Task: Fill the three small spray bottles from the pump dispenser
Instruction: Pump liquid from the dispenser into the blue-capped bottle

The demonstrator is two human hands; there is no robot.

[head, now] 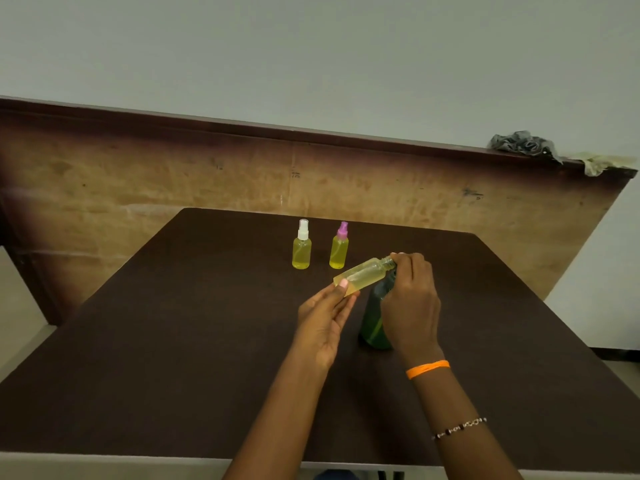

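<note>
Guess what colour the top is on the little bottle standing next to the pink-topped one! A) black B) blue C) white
C, the left standing bottle beside the pink-topped bottle wears a white spray top.

Dark brown table (173, 341); wooden backboard (173, 174) behind far edge; crumpled grey cloth (523, 143) atop backboard's right end.

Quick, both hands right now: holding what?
Left hand: grips the base of the tilted small bottle.
Right hand: fingers curled at that bottle's neck; whether they hold a cap is hidden.
</note>
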